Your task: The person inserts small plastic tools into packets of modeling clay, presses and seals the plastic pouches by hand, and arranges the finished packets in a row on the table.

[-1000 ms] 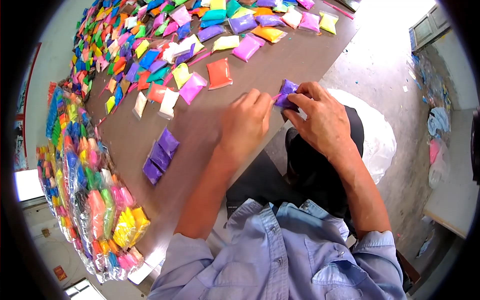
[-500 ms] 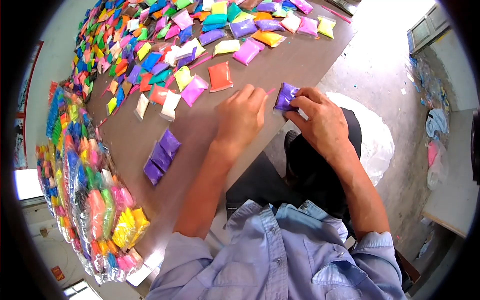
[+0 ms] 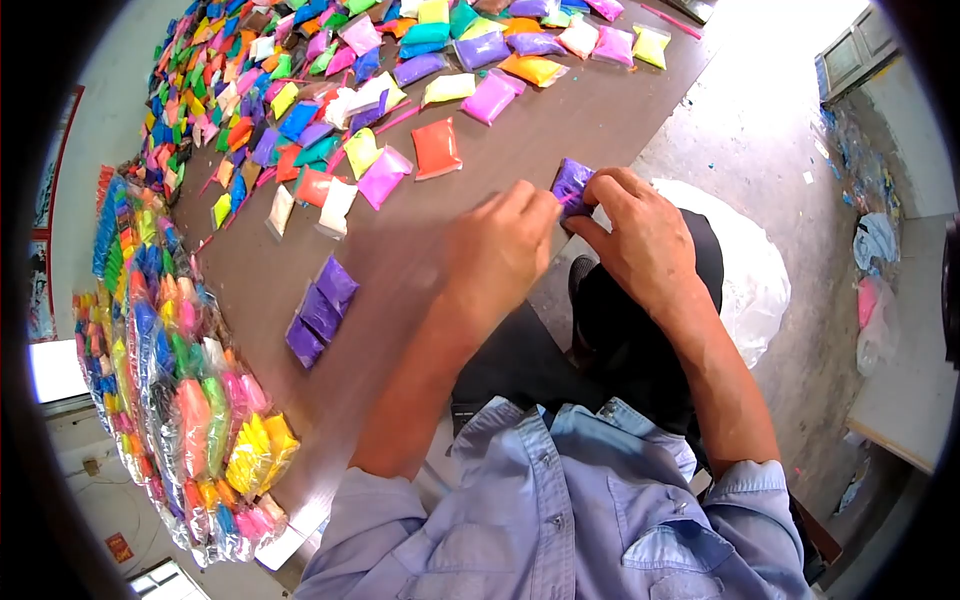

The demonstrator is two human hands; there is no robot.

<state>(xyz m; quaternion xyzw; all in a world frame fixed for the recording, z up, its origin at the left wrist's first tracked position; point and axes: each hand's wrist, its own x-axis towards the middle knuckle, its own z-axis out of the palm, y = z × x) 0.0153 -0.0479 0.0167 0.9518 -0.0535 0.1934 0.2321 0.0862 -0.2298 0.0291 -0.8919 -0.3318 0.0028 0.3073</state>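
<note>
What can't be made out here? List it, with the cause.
All in the head view:
- Left hand: palm hidden by its own back, which is blurred.
- Purple packet: right edge hidden by the right hand.
- Packet pile: cut off by the top edge; far packets too small to count.
- White bag: left side behind the leg.

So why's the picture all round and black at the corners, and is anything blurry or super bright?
Head view: probably a very wide lens, leaving dark corners and bending straight edges; the left hand is smeared, maybe from moving, while the right hand looks clearer; the floor glares nearly white at upper right.
</note>
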